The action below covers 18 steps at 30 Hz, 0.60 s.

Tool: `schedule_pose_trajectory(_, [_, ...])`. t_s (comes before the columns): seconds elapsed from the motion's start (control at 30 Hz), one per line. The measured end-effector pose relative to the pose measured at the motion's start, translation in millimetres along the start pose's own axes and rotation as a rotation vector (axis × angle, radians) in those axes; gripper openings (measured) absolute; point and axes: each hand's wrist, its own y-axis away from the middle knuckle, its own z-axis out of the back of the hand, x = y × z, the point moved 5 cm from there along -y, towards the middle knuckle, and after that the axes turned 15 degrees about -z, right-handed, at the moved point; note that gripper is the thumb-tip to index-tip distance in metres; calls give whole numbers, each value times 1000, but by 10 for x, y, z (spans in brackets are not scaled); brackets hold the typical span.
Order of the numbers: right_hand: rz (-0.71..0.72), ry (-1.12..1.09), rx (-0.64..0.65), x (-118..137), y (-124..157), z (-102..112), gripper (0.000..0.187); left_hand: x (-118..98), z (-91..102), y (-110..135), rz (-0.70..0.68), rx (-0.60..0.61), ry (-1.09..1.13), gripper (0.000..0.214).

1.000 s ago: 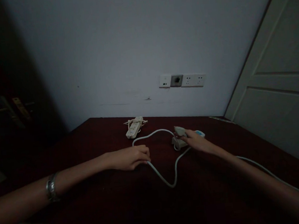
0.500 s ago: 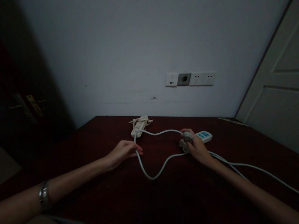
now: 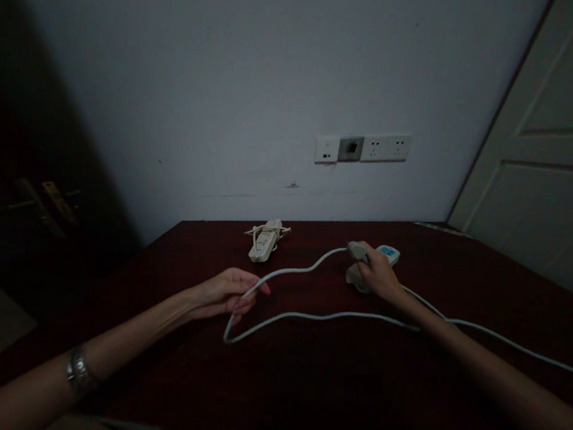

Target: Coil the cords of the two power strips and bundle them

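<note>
— What are your hands doing right now?

— My left hand (image 3: 226,292) is curling loosely around the white cord (image 3: 305,317), so it is holding the line between fingers and thumb, just above the table (image 3: 331,385). My right hand (image 3: 378,277) is closing on the plug (image 3: 356,251) at the cord's end, with the fingers wrapping it and the grey tip sticking out to the left.

— And where is the cord running?

— It is stretching from the plug leftward to my left hand, bending into a tight loop below that hand. Then it is trailing back to the right across the dark wood, passing under my right forearm and running off toward the lower right edge.

— Anything lying close by?

— A power strip (image 3: 389,254) with a blue label is sitting just behind my right hand, partly hidden by it; I cannot tell whether my hand is touching it. A second strip (image 3: 264,239), with its own cord bundled around it, is lying farther back, near the wall and apart from both hands.

— What else is showing?

— I am wearing a bracelet (image 3: 78,371) on my left wrist. Wall outlets (image 3: 363,148) are sitting in a row above the table, and a white door (image 3: 538,173) is standing at the right.
</note>
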Motion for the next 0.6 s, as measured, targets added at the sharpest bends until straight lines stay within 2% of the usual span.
schedule_pose_trajectory(0.1, [4, 16, 49, -28, -87, -16, 25, 27, -115, 87, 182, 185, -66, 17])
schedule_pose_trajectory(0.17, [3, 54, 105, -61, -130, -33, 24, 48, -143, 93, 221, 230, -123, 14])
schedule_pose_trajectory(0.23, [-12, 89, 158, -123, -165, -41, 23, 76, -124, 59, 220, 192, -182, 13])
schedule_pose_trajectory(0.3, [-43, 106, 210, -214, -198, -38, 22, 109, -79, 13, 218, 104, -263, 15])
schedule_pose_trajectory(0.43, [-108, 132, 337, -397, -259, -37, 21, 114, -28, -48, 250, -41, -535, 20])
schedule_pose_trajectory(0.53, [-177, 180, 442, -494, -283, -56, 18, 43, -57, -68, 252, -22, -901, 19])
schedule_pose_trajectory(0.6, [-212, 195, 503, -528, -284, -76, 18, -28, -93, -81, 189, 9, -1222, 18])
